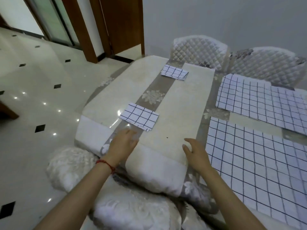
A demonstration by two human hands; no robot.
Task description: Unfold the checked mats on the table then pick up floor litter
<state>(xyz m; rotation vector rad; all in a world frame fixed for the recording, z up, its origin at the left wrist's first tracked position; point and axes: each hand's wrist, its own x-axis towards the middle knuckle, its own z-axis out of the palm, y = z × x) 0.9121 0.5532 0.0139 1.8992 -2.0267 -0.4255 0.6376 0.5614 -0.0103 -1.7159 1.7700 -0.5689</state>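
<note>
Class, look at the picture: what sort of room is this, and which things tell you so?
Most likely a home dining room: a cloth-covered table laid with checked mats, quilted chairs drawn up to it, and a polished tiled floor.

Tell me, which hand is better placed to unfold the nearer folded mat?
Probably the left hand: it hovers open just short of the nearer folded mat, while the right hand sits farther off.

Both unfolded checked mats (259, 156) cut by the right edge; left hand (123, 143) fingertips blurred.
</note>
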